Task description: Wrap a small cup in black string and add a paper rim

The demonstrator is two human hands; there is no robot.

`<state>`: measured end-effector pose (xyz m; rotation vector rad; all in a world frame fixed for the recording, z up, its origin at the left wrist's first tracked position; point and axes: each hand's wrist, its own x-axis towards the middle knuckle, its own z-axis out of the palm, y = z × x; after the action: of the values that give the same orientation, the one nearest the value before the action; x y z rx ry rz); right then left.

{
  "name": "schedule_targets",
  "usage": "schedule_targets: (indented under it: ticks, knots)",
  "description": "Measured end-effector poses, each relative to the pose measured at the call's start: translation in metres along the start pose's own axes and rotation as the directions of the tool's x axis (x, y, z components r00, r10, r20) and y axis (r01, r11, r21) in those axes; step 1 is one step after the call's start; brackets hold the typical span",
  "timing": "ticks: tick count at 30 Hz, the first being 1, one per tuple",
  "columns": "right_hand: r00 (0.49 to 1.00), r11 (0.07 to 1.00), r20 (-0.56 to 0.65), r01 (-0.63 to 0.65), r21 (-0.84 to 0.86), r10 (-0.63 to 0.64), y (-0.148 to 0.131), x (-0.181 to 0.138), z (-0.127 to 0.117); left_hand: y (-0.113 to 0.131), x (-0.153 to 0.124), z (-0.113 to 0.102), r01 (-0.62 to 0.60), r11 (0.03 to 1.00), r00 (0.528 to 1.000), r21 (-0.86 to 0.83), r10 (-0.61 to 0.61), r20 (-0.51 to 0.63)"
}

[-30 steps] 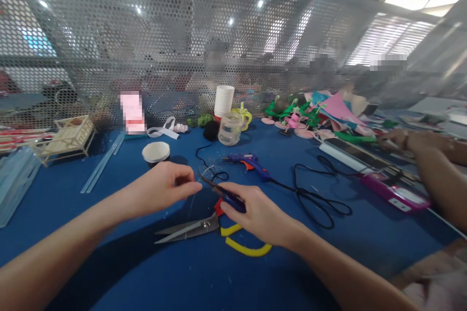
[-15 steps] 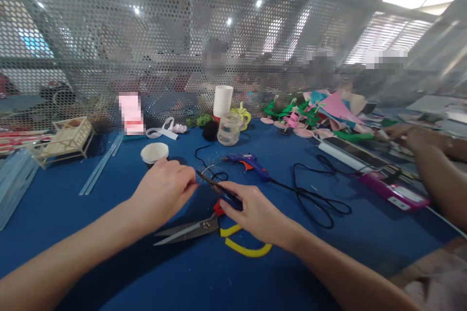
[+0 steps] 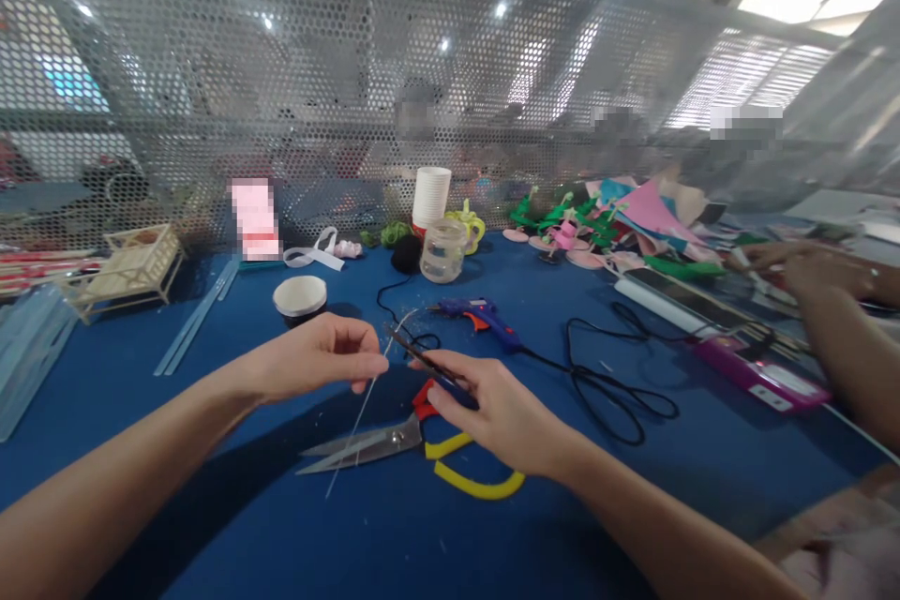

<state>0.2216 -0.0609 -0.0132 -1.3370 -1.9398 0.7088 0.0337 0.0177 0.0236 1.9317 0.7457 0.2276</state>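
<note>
My left hand (image 3: 327,356) pinches a thin whitish strand (image 3: 364,405) between thumb and fingertip; its lower end hangs over the large scissors. My right hand (image 3: 485,403) is closed round a blue-handled tool (image 3: 450,386) with a narrow dark tip, which reaches to the strand close to my left fingertips. Whether its jaws are apart I cannot tell. Below both hands lie large scissors (image 3: 372,446) with red and yellow handles. A blue glue gun (image 3: 485,311) rests beyond my right hand. Behind my left hand stands a white-rimmed paper cup (image 3: 300,297).
A clear jar (image 3: 442,253), black yarn ball (image 3: 406,255) and stacked white cups (image 3: 430,195) stand at the back. Glue-gun cord (image 3: 597,384) loops towards a purple power strip (image 3: 759,377). A small stick-built model (image 3: 137,270) sits left. Another person's arm (image 3: 836,309) reaches in from the right.
My left hand has turned, bringing its thumb and the long strand into view. My right hand and the blue-handled tool have shifted slightly right.
</note>
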Motion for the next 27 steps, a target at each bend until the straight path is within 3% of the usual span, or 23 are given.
schedule_targets:
  ticks: [1, 3, 5, 7, 9, 10, 12, 14, 18, 22, 27]
  knots:
    - [1.0, 0.999, -0.022, -0.012, -0.041, 0.011, 0.001, 0.001, 0.0, 0.004, -0.001, 0.003, 0.03, 0.973, 0.994, 0.231, -0.004, -0.111]
    - [0.998, 0.993, -0.053, -0.037, -0.114, 0.031, 0.001, 0.002, 0.001, 0.012, -0.003, 0.007, 0.114, 0.804, 0.948, 0.583, 0.088, -0.307]
    - [0.998, 0.989, -0.049, -0.046, -0.139, 0.04, 0.001, 0.002, 0.001, 0.016, -0.005, 0.007, 0.162, 0.718, 0.927, 0.677, 0.125, -0.355]
    - [0.999, 0.994, -0.023, -0.029, -0.106, 0.027, 0.001, 0.001, 0.001, 0.015, -0.006, 0.002, 0.104, 0.844, 0.977, 0.526, 0.013, -0.215]
    - [1.0, 0.999, 0.0, -0.004, -0.046, 0.004, 0.001, 0.0, -0.001, 0.009, -0.005, -0.006, 0.012, 0.99, 0.999, 0.141, -0.017, 0.041]
    - [1.0, 1.0, 0.007, 0.007, -0.015, -0.007, 0.001, 0.0, -0.002, 0.004, -0.004, -0.01, -0.005, 0.998, 0.995, -0.059, 0.011, 0.096]
    - [1.0, 0.999, 0.016, 0.021, 0.031, -0.022, 0.001, 0.0, -0.003, -0.005, -0.001, -0.012, 0.027, 0.92, 0.984, -0.392, 0.045, 0.174]
    - [0.999, 0.998, 0.022, 0.033, 0.057, -0.035, 0.001, 0.0, -0.003, -0.014, 0.003, -0.009, 0.091, 0.822, 0.965, -0.563, 0.067, 0.253]
    - [0.999, 0.997, 0.029, 0.035, 0.073, -0.037, 0.002, 0.001, -0.003, -0.023, 0.006, 0.006, 0.13, 0.703, 0.954, -0.699, 0.103, 0.28]
    - [0.999, 0.996, -0.002, 0.037, 0.082, -0.037, 0.004, 0.001, -0.004, -0.02, 0.006, 0.014, 0.074, 0.641, 0.954, -0.764, 0.178, 0.242]
    - [0.999, 0.998, -0.009, 0.033, 0.06, -0.033, 0.003, 0.001, -0.004, -0.016, 0.004, 0.014, 0.015, 0.632, 0.962, -0.775, 0.203, 0.183]
